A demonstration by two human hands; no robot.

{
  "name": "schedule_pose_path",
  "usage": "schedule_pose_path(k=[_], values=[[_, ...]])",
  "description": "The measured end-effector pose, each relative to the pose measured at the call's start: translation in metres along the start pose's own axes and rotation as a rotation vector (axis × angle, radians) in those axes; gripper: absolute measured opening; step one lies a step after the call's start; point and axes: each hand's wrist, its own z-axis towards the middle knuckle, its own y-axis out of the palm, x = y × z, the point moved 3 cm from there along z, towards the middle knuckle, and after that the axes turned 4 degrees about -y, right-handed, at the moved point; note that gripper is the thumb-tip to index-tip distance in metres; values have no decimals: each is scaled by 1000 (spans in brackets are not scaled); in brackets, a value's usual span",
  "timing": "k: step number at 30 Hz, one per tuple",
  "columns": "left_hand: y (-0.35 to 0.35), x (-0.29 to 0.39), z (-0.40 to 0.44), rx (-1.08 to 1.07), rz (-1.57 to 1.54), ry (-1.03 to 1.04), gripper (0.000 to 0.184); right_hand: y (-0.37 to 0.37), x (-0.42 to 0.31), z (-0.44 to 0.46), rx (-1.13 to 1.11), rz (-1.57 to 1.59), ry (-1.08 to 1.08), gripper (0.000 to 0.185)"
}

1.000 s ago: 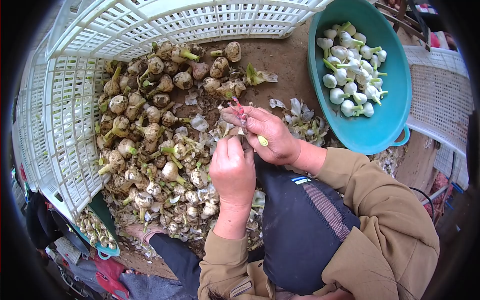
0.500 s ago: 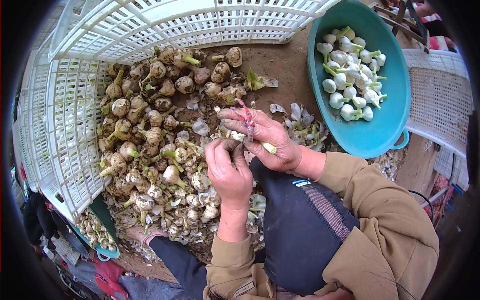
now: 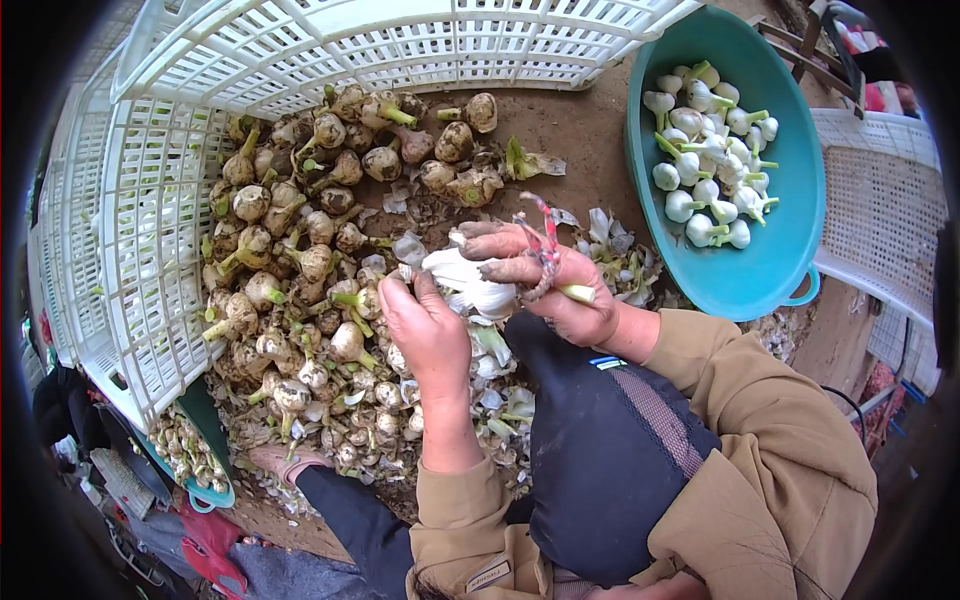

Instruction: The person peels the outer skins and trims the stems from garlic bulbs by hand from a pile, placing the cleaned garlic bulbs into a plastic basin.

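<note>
In the head view a white garlic bulb [image 3: 470,283] lies in my right hand [image 3: 560,285], its cut green stem [image 3: 577,293] sticking out past the palm. A red and grey band [image 3: 547,255] is wound round a finger of that hand. Just left of the bulb, my left hand [image 3: 432,335] is closed, thumb and forefinger pinching a pale flake of garlic skin [image 3: 405,271]. Soil-covered garlic bulbs [image 3: 290,260] are heaped on the ground to the left of both hands.
A teal basin [image 3: 725,270] with several clean white garlic bulbs stands at the upper right. White plastic crates [image 3: 160,270] wall the heap at left and top. Loose garlic skins [image 3: 620,265] litter the ground. Another crate [image 3: 875,190] is at far right.
My left hand has drawn back left from the bulb, and more of the bulb's white surface now shows. The right hand still holds the bulb. The view has shifted slightly.
</note>
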Motion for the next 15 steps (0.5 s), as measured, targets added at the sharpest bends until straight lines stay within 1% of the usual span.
schedule_pose_path(k=[1, 2, 3, 4, 5, 6, 7, 8, 9, 10, 11, 12, 13, 14, 15], values=[[6, -9, -1, -39, -36, -54, 17, -7, 1, 0, 0, 52, 109, 50], [7, -19, 0, -167, 17, -147, 20, 0, 7, -3, 326, 519, 328, 55], [8, -21, -2, -220, -273, -211, 28, -3, 11, 0, 433, 668, 255, 56], [11, -23, -8, -228, -637, -339, 39, -7, 16, 2, 520, 682, 261, 52], [7, -22, -15, -254, -730, -352, 53, -11, 20, 1, 534, 676, 281, 50], [2, -9, -19, -245, -887, -274, 69, -15, 24, 0, 547, 671, 303, 48], [-1, -2, -23, -217, -905, -180, 81, -14, 26, -1, 597, 659, 324, 44], [-4, 11, -27, -176, -811, -74, 88, -14, 27, -3, 574, 644, 356, 43], [-5, 19, -30, -108, -582, 88, 89, -12, 27, -4, 549, 631, 389, 42], [-7, 27, -30, 8, -244, 303, 87, -8, 27, -3, 544, 601, 397, 39], [-3, 36, -31, 43, -88, 360, 81, -4, 27, -3, 538, 561, 391, 37], [7, 33, -33, 76, 38, 374, 71, 0, 27, -3, 531, 520, 384, 35], [18, 25, -33, 38, -16, 333, 66, 3, 27, -2, 516, 456, 337, 32], [27, 20, -32, 0, -71, 293, 62, 1, 32, -4, 557, 477, 328, 30], [30, 29, -29, 124, -78, 390, 49, -1, 35, -4, 599, 497, 317, 29]])
